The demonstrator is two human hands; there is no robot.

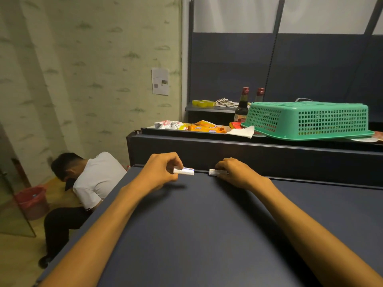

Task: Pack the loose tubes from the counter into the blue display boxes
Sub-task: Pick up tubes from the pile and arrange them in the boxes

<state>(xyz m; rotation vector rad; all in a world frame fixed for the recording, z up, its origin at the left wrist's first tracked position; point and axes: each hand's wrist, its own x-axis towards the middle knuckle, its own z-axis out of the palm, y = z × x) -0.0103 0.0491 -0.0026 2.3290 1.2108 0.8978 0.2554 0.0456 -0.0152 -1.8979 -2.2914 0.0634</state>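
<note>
Both my arms reach across a dark blue counter (207,224) to its far edge. My left hand (160,170) pinches a small white tube (185,171) with a red and blue label, lifted slightly above the surface. My right hand (234,171) holds a second white tube (214,172) low at the counter's back edge; its fingers cover most of it. The two tubes are a short gap apart. No blue display box is in view.
Behind the counter a higher dark shelf (248,146) carries snack packets (207,127), two dark bottles (242,106) and an upturned green basket (308,120). A person in a white shirt (97,179) crouches at the left beside a red bin (33,201).
</note>
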